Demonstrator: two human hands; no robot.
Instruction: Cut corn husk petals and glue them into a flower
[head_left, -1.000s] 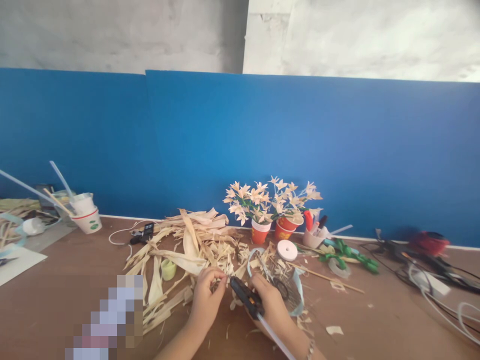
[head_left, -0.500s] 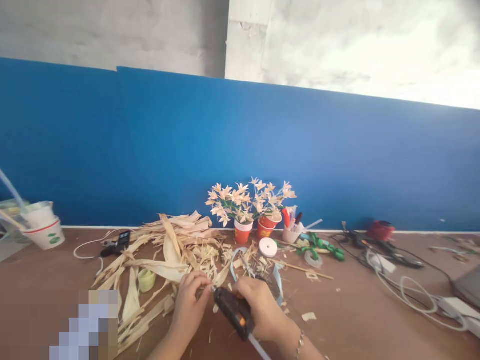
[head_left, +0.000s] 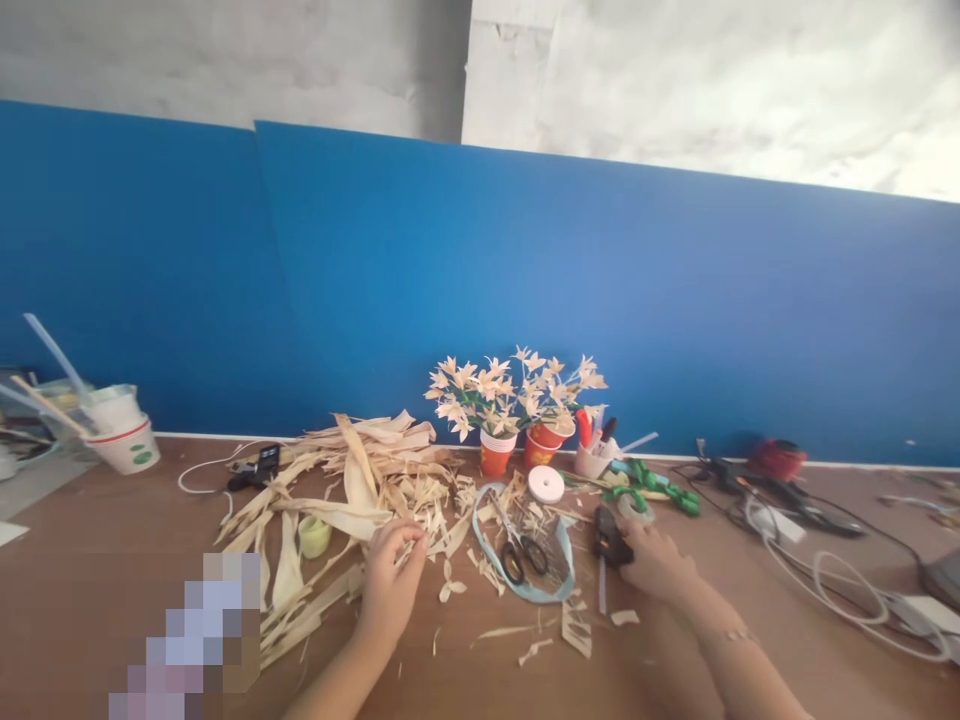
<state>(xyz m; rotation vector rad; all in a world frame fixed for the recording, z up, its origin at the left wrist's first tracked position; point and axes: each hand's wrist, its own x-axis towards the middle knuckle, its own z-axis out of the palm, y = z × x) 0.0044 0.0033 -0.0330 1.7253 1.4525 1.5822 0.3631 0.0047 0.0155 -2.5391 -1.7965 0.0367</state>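
My left hand [head_left: 394, 570] is over the table beside the dried husks [head_left: 360, 470], its thumb and fingertips pinched together; whatever they hold is too small to make out. To the right, my right hand [head_left: 656, 562] has its fingers around the black glue gun [head_left: 611, 537], whose pale glue stick points toward me. Between the hands lie black-handled scissors [head_left: 523, 556] inside a light blue ring-shaped band [head_left: 566, 575], among husk scraps. A small petal-shaped husk piece [head_left: 451, 584] rests near my left hand.
Red cups [head_left: 496, 455] with husk flowers [head_left: 480, 390] stand at the back by a white roll [head_left: 546, 485]. Green tape [head_left: 637, 490] is right of them. White cables [head_left: 832, 590] and a red object [head_left: 780, 459] are far right; a white bucket [head_left: 127, 447] is far left.
My right hand has moved right with the glue gun, away from my left hand, uncovering the scissors and blue band. My left hand stays pinched. The view has shifted slightly.
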